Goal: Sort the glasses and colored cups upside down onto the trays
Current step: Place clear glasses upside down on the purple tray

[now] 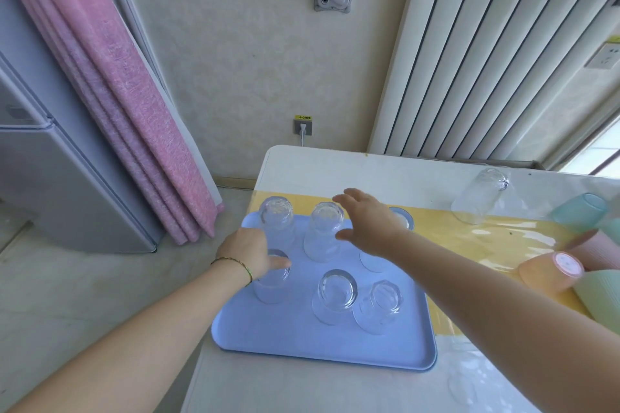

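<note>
The left hand [250, 253] grips an upturned glass [271, 288] at the 9 o'clock edge of the blue tray [302, 342], whose 6 o'clock strip lies bare, while the right hand [367, 223] hovers spread-fingered over 12 o'clock.

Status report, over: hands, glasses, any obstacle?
Left hand grips front-left glass on blue tray. Right hand open above tray. Far right, lone glass off tray. No obstacle seen.

Six upturned glasses [333, 292] on tray [302, 342]; seventh glass [479, 199], cups [550, 273] right, on table [335, 164]
</note>
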